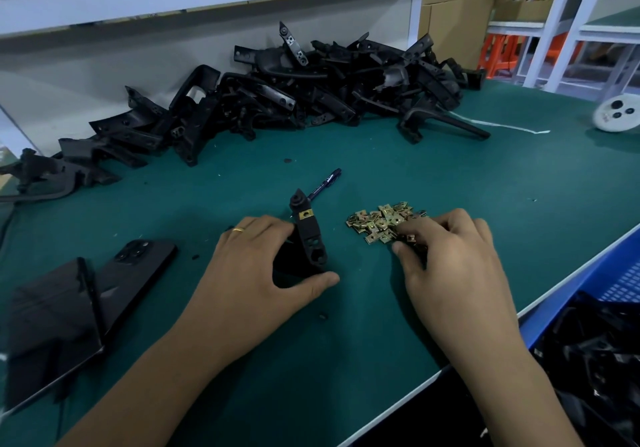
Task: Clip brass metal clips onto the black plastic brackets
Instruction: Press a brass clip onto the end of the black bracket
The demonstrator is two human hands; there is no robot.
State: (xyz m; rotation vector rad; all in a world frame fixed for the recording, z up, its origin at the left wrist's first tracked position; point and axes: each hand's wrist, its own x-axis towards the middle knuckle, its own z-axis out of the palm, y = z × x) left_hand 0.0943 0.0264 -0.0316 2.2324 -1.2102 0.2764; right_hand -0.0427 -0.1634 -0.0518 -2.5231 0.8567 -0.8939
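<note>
My left hand [258,266] grips a black plastic bracket [309,235] standing upright on the green mat; one brass clip [306,214] sits clipped near the bracket's top. My right hand [450,259] lies over the near right side of a small heap of loose brass clips [377,221], with its fingertips curled down into the clips. The fingers hide whether a clip is pinched between them. A big pile of black brackets [311,90] lies along the back of the table.
A blue pen [325,183] lies just behind the held bracket. A dark phone [135,266] and a black flat case [52,325] rest at the left. A blue crate [609,280] with black parts stands off the table's right edge. A white round device [616,114] sits far right.
</note>
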